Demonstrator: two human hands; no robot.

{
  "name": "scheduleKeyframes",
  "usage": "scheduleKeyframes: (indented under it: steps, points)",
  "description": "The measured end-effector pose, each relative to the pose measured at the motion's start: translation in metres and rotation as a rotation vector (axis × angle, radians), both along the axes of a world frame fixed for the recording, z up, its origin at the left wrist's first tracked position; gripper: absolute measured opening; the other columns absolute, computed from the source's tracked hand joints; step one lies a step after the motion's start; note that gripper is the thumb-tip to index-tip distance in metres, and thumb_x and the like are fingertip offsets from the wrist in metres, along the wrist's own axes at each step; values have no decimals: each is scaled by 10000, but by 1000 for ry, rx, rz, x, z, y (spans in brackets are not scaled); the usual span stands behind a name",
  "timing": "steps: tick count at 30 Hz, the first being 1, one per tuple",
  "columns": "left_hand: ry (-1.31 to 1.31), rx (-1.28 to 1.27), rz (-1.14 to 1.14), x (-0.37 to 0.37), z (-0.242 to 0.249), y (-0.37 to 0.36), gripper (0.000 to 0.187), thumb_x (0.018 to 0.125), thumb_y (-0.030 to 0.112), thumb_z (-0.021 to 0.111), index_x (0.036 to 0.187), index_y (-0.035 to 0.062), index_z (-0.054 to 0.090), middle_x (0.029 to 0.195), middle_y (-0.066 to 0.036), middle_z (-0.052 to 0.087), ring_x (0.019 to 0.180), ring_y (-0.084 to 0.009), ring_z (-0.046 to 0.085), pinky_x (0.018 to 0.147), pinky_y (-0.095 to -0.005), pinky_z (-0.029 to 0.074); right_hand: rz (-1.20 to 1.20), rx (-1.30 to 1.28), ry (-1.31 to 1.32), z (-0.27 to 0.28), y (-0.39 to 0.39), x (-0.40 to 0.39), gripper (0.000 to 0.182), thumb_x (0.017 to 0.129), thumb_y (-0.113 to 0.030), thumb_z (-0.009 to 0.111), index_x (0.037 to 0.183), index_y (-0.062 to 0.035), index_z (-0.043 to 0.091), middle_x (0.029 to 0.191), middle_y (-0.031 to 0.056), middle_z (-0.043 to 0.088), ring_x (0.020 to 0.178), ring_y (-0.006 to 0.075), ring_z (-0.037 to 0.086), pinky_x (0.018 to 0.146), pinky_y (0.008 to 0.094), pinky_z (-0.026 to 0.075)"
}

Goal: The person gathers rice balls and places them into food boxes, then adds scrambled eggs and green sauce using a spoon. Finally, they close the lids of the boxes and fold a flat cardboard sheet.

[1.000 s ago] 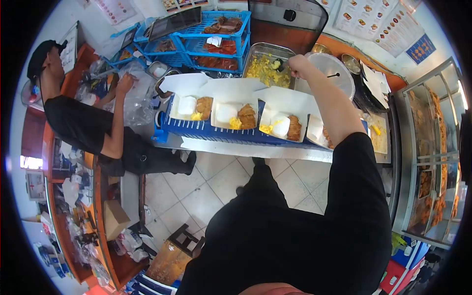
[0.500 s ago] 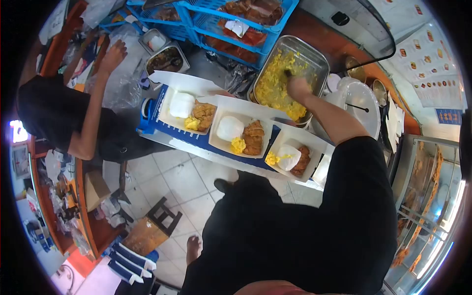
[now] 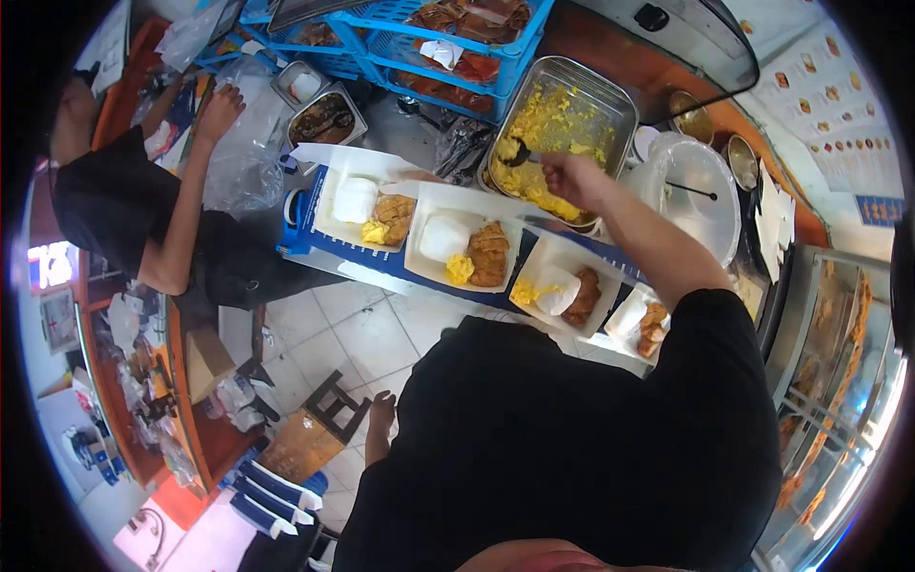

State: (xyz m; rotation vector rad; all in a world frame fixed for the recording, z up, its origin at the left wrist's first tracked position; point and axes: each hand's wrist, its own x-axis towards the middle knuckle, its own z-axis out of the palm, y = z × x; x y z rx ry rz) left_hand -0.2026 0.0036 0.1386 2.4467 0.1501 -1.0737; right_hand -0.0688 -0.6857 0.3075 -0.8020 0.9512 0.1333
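Note:
My right hand (image 3: 575, 181) is closed round the handle of a dark spoon (image 3: 530, 158), whose bowl carries yellow egg over a deep metal pan (image 3: 624, 100) of scrambled egg. Below the pan, a row of open white boxes stands on a blue-edged ledge. Rice (image 3: 444, 238), a brown fried piece (image 3: 489, 255) and yellow egg (image 3: 459, 270) lie in one box; neighbouring boxes hold similar food. At the right end, a box (image 3: 626, 322) is partly hidden by my sleeve. My left hand (image 3: 383, 410) hangs low beside my body, its fingers apart and holding nothing.
A co-worker in dark clothes stands at the left, one hand (image 3: 221, 110) over plastic bags. Blue crates (image 3: 376, 52) and a small metal tray (image 3: 355, 100) lie beyond the boxes. A clear tub (image 3: 710, 224) is at the right; a wooden stool (image 3: 295, 446) stands on the floor.
My right hand has drawn back slightly, and the spoon now shows with egg on it. My left hand has moved up a little. The view has shifted, revealing more of the rightmost box.

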Motion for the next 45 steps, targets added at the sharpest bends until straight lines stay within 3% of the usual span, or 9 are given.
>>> scheduleKeyframes:
  steps: [13,18,20,24,28,33,35,37,45]
  points:
    - [346,-102,37,38,-39,153,371,926,297,590,1256,129,562,983,-54,647,777,-188,634,614,-368,495,-285,-530,-470,245,75,-230,150,1000,-146,533,863,-89,552,647,-74,322,549,41,309,465,211,271]
    - [385,-126,245,73,-27,187,347,934,321,584,1240,159,557,984,-32,627,761,-185,619,618,-375,491,-683,-979,-317,213,152,-327,190,990,-172,550,878,-43,633,640,-50,423,548,60,379,491,223,303]
    - [375,-144,272,89,-26,198,337,934,318,579,1233,163,555,974,-28,619,754,-181,614,619,-372,489,-784,-1198,93,173,170,-345,195,990,-170,540,965,-37,680,628,7,518,540,119,475,529,272,393]
    - [443,-218,142,112,-24,219,318,930,289,568,1215,150,549,935,-27,603,739,-170,607,618,-358,482,73,-2151,556,49,193,-375,259,898,-88,600,1140,-113,689,791,103,631,688,277,612,640,411,509]
    - [556,-374,181,133,-55,228,316,912,242,596,1200,120,552,798,-25,564,595,-157,573,487,-303,446,-107,-2137,583,45,197,-380,303,859,-52,624,1148,-114,687,783,93,603,737,292,615,641,430,514]
    - [182,-6,-28,92,-21,145,285,912,239,598,1161,101,608,843,-76,641,597,-181,622,453,-305,455,-278,-2037,423,101,167,-368,216,910,-87,615,1109,-63,698,783,110,639,737,290,648,664,374,521]
    - [-774,-258,-1275,97,-79,150,341,918,253,616,1200,61,614,969,-184,704,785,-298,698,691,-384,550,-540,-1922,177,144,139,-337,201,936,-123,606,1088,-31,700,842,150,690,772,297,678,708,346,530]
    - [-260,-220,-498,52,17,32,344,920,224,615,1220,56,603,1021,-203,698,930,-344,690,828,-396,536,-623,-1784,-2,187,108,-291,244,948,-173,600,1109,-14,693,915,188,715,824,321,695,755,347,536]
    - [-389,-658,-579,-31,186,-272,349,881,113,640,1218,37,595,1102,-160,666,924,-309,667,833,-407,521,408,-1995,48,189,-63,-183,337,935,-241,543,1224,-117,666,1031,200,704,972,370,677,868,449,534]
